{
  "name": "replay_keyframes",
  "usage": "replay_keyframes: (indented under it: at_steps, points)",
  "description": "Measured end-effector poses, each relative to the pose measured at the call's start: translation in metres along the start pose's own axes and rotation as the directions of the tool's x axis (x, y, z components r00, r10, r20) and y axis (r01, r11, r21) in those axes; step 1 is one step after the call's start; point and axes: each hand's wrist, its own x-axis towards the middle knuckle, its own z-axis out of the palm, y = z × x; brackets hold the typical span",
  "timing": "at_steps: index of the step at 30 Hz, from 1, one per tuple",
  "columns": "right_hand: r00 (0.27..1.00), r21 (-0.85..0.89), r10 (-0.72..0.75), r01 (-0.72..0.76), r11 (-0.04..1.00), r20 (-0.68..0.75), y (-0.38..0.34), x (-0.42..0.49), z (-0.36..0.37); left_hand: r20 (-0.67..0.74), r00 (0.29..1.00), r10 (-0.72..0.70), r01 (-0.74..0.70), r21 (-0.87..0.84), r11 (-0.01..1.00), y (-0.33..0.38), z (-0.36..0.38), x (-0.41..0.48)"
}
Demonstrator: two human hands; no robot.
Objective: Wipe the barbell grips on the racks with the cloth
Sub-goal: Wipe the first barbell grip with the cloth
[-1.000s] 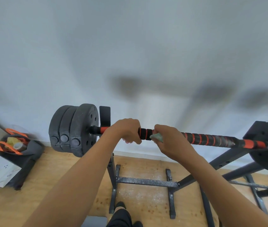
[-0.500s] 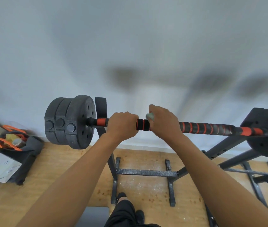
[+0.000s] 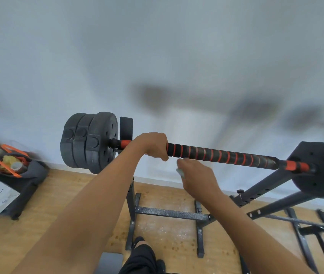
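At the left end of the barbell, just inside the black weight plates, the left hand has its grip wrapped fully round the bar. From there the striped foam handle runs rightward, its long axis lying across the rack. Just below its near end and apart from it, the right hand pinches the pale cloth in curled fingers, so wiping calls for a short lift upward.

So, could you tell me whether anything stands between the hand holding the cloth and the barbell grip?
Nothing visible does. The right hand, pinching the cloth, is just below the striped grip with only open air between. The left hand holds the grip's left end, so that stretch is covered.
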Motion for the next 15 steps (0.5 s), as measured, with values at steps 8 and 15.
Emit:
replay_keyframes:
  at_steps: [8,15]
  points:
    - [0.994,0.133,0.000,0.015,0.991,-0.109,0.014,0.021,-0.020,0.130,0.992,0.007,0.009,-0.121,0.993,-0.006,-0.004,0.007]
    - [0.981,0.117,0.072,-0.051,0.992,-0.180,0.008,0.037,-0.013,0.044,0.999,-0.014,0.017,-0.060,0.998,-0.005,-0.001,0.009]
